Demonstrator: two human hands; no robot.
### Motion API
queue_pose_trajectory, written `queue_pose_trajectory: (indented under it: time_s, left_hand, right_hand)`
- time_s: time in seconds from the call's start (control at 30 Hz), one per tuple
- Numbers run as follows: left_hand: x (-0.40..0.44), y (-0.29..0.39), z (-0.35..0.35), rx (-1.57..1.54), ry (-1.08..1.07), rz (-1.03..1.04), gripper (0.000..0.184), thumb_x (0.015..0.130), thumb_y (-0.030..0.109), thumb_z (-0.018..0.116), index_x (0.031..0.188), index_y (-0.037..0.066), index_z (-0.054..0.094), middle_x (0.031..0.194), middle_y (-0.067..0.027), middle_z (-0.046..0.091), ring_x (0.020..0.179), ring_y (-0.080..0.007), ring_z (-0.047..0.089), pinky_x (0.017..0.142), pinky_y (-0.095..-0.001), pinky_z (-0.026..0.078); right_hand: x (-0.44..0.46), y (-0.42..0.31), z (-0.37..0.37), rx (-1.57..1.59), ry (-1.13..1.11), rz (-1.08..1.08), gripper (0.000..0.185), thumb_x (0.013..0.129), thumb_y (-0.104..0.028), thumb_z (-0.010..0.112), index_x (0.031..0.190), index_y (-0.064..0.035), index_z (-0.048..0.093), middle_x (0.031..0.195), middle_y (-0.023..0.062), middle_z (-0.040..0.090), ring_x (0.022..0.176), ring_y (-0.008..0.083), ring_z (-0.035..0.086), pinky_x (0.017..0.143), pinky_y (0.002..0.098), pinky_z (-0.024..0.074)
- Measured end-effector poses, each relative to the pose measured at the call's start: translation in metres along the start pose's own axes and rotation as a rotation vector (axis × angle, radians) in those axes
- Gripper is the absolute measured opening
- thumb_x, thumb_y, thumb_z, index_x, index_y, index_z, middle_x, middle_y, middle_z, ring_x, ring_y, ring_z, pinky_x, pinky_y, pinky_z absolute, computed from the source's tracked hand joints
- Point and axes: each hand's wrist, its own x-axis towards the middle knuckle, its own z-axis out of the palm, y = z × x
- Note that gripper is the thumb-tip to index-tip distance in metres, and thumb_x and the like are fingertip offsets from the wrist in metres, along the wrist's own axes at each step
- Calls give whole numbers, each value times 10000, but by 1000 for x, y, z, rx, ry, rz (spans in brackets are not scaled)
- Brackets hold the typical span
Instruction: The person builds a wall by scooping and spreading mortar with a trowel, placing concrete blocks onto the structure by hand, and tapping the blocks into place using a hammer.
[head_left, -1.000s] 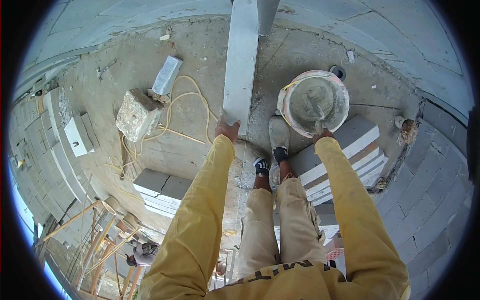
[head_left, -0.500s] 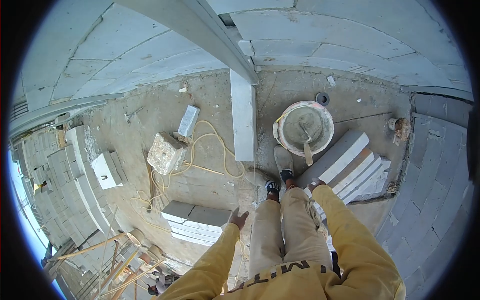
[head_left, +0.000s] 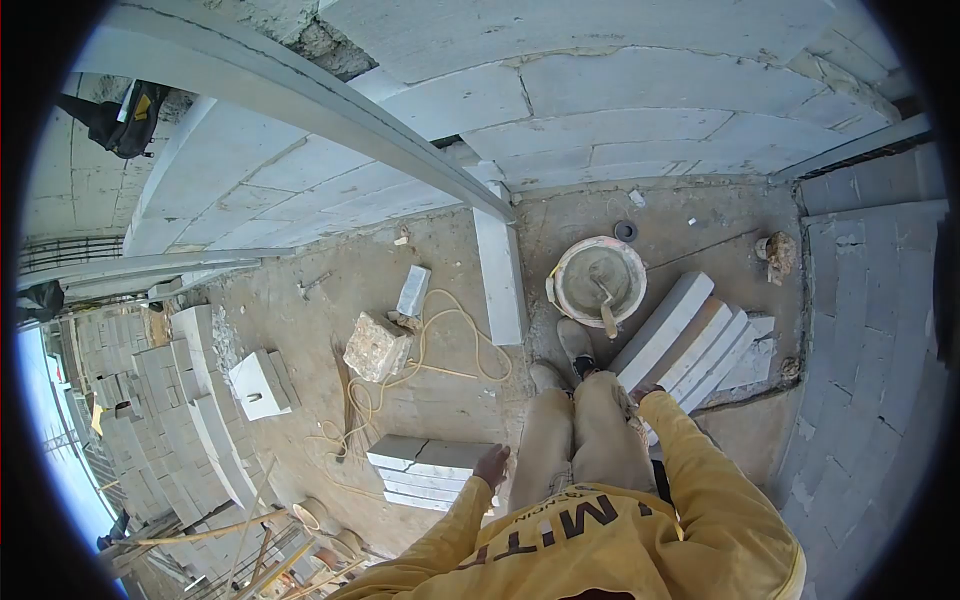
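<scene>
My left hand point(head_left: 491, 466) hangs low, fingers loosely stretched, at the right end of a stack of pale blocks point(head_left: 436, 455) with a cracked top block. Whether it touches the stack, I cannot tell. My right hand point(head_left: 648, 391) is beside my right thigh, near the lower end of leaning light blocks point(head_left: 668, 330); its fingers are partly hidden. In front of my feet stands a round bucket point(head_left: 638, 272) of grey mortar point(head_left: 590, 283). A trowel point(head_left: 607, 312) rests in it, its handle over the near rim.
A block wall point(head_left: 620, 90) rises ahead, with a slanting metal post point(head_left: 330, 110) before it. An upright block point(head_left: 502, 285) stands at the post's foot. A yellow hose point(head_left: 455, 298) loops past a rough stone block point(head_left: 378, 346). A black bag point(head_left: 125, 120) hangs upper left.
My view has tilted up, showing more wall and the black bag. My left hand has moved to the end of the left block stack. My right hand stays near the leaning blocks.
</scene>
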Motion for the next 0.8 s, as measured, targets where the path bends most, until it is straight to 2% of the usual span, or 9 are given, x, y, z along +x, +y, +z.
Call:
queue_pose_trajectory:
  time_s: [0.1,0.17,0.23,0.33,0.43,0.53,0.57,0.73,0.8]
  left_hand:
    - [-41,101,9,-179,42,-22,614,868,438,598,1382,152,419,1304,-58,500,1208,-291,488,912,-503,404]
    - [-43,114,0,-210,29,43,649,860,438,608,1397,137,400,1319,-71,484,1223,-323,471,925,-511,396]
    - [-49,115,-9,-267,11,87,627,863,433,604,1387,147,411,1306,-67,493,1225,-326,469,930,-512,393]
    - [-52,97,-24,-279,27,101,587,867,432,593,1363,161,435,1278,-57,509,1193,-315,492,915,-511,401]
    - [-46,58,-39,-253,54,66,552,868,445,579,1335,174,461,1245,-42,525,1137,-296,522,870,-520,419]
    - [-33,8,-53,-255,77,37,466,880,405,559,1264,148,499,1193,-71,552,1077,-313,547,843,-511,441]
    - [-27,-9,-55,-260,88,29,429,885,382,550,1233,133,514,1172,-88,564,1057,-324,556,837,-504,449]
    - [-3,-82,-49,-152,169,115,277,915,266,510,1078,57,587,1069,-172,620,956,-383,596,812,-470,489]
    - [9,-98,-44,165,167,292,250,909,228,505,1043,41,605,1036,-185,634,930,-392,608,806,-465,497]
  right_hand:
    - [24,22,37,146,199,-39,313,907,-225,534,1192,-138,629,1295,66,577,1176,290,554,1008,384,435]
    - [40,30,28,-463,40,-249,296,876,-217,579,1149,-133,657,1239,61,618,1136,289,584,987,392,455]
    - [11,15,9,-620,-100,-211,388,845,-282,613,1223,-194,598,1259,54,601,1168,262,559,986,445,443]
    - [-10,15,5,-355,-104,-93,337,840,-324,598,1160,-216,592,1154,47,619,1088,252,579,916,465,465]
    - [4,38,23,-307,1,-248,223,845,-330,556,1027,-208,600,1016,49,621,994,245,592,855,429,482]
    - [22,58,23,-524,40,-534,171,849,-335,514,893,-200,608,879,51,624,900,238,604,793,394,498]
    - [-1,46,6,-861,101,-681,157,842,-325,509,866,-199,599,847,56,611,882,237,596,786,383,494]
    - [-20,55,-11,1071,-90,86,186,821,-285,619,734,-121,638,649,47,598,598,258,586,483,458,433]
    - [-55,37,-30,1145,-70,152,164,824,-269,600,740,-128,601,656,46,567,601,252,559,490,448,424]
